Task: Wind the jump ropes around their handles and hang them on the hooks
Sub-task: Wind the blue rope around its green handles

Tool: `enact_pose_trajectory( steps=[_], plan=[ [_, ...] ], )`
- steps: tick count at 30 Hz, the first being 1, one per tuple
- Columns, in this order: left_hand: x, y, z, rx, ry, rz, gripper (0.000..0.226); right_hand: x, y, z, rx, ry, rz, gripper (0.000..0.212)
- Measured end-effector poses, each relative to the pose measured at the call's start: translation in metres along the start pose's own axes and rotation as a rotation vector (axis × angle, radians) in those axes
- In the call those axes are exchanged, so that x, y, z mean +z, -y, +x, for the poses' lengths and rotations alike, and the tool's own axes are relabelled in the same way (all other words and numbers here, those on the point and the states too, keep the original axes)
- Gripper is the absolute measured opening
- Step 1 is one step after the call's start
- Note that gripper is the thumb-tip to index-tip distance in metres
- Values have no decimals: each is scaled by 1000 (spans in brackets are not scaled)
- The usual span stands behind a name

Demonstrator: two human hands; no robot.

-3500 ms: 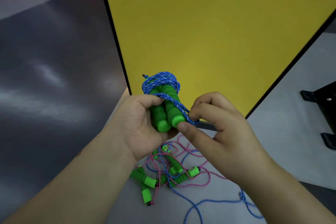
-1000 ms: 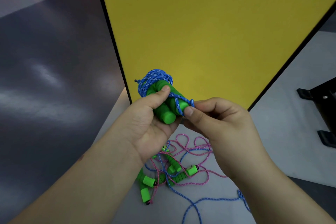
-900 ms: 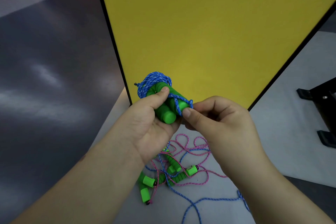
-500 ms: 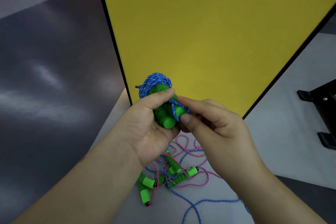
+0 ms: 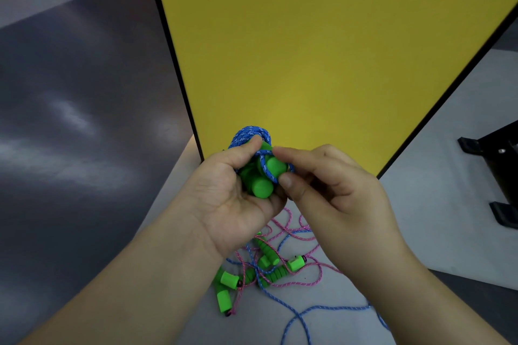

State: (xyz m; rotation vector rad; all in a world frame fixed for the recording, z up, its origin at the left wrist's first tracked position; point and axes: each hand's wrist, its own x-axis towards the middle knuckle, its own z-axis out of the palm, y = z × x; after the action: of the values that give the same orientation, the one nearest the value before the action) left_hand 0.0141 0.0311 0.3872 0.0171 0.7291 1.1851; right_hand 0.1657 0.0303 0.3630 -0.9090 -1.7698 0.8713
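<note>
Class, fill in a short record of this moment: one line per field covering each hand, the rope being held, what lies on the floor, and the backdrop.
Left hand: grips two green handles bundled together
Right hand: pinches a loop of the blue rope at the handle ends
Blue rope: coiled around the handles
Floor: tangle of pink and blue ropes with more green handles
Backdrop: yellow panel, black-edged
Hooks: not in view

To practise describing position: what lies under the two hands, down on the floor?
A tangle of pink rope and blue rope with green handles. The left hand and right hand cover the tangle's far part.
</note>
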Motion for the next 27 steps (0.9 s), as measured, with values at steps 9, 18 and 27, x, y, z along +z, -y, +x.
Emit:
enact_pose_trajectory(
  steps=[9, 18, 27],
  plan=[
    [-1, 3, 0, -56, 41, 32, 18, -9, -1, 3, -162, -25, -349, 35],
    [-9, -11, -3, -188, 113, 185, 18, -9, 6, 5, 269, 111, 421, 31],
    [-14, -15, 0, -212, 246, 159, 33, 0, 6, 4, 376, 3, 635, 24]
  ],
)
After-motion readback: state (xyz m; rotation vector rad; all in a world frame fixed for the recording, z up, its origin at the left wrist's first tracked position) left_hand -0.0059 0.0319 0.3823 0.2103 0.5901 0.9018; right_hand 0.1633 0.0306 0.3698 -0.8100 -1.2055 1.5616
